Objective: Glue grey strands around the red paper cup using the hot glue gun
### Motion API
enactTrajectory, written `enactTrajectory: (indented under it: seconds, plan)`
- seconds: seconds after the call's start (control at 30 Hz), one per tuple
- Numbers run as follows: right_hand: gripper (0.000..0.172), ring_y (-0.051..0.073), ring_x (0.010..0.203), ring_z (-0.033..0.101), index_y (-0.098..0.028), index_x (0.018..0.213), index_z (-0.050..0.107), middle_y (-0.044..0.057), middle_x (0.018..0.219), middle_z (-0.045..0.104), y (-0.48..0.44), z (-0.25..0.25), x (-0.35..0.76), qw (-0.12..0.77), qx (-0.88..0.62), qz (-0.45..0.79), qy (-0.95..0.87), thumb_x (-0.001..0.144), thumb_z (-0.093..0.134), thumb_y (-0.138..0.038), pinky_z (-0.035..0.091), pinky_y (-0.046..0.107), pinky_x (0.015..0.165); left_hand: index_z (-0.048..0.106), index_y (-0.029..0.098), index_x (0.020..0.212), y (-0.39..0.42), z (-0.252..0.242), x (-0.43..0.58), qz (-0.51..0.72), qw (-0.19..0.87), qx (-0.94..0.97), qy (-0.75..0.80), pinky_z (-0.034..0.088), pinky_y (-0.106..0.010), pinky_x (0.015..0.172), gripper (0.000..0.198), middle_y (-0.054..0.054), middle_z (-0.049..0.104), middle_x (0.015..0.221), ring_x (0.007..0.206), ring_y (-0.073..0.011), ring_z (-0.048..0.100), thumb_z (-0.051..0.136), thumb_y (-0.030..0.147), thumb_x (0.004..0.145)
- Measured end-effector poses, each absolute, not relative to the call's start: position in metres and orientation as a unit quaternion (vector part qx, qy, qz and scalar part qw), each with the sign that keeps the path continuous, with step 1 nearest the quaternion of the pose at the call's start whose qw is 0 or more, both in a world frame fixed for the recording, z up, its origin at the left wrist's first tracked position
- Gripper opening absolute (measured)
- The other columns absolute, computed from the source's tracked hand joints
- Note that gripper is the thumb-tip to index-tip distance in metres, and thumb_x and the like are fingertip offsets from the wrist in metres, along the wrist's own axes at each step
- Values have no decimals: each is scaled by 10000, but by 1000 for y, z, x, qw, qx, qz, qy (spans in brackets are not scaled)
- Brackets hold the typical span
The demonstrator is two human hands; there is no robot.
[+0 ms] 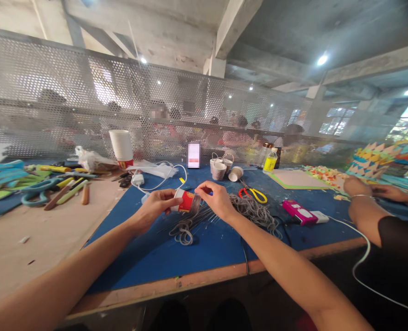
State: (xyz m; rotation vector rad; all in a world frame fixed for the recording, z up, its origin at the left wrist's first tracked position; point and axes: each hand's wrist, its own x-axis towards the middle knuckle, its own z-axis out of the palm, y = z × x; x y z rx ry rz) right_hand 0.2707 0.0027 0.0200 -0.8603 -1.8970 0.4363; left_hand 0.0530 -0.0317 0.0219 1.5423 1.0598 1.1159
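Note:
My left hand grips a red and white paper cup, which lies tilted on its side in the air above the blue table mat. Grey cord seems to be wound around the cup's far right end. Close to that end, my right hand is closed in a pinch; what sits between its fingertips is too small to make out, though a speck of blue shows there. Below the cup, a loop of grey cord rests on the mat. A tangled heap of the same cord lies under and beside my right wrist.
Yellow-handled scissors, small cord-wrapped cups, a phone and a yellow bottle stand behind. Stacked paper cups and tools are left. A magenta device and another person's arm are right.

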Motion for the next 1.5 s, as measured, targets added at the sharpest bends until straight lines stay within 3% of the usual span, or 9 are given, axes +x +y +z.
enactTrajectory:
  seconds: [1.5]
  plan:
    - [171, 139, 714, 592, -209, 778, 695, 5, 783, 659, 7, 16, 272, 478, -364, 143, -787, 898, 654, -325, 459, 248, 713, 746, 193, 777, -36, 22, 56, 463, 496, 606, 416, 327, -227, 498, 257, 8, 636, 692, 578, -115, 460, 830, 410, 668]
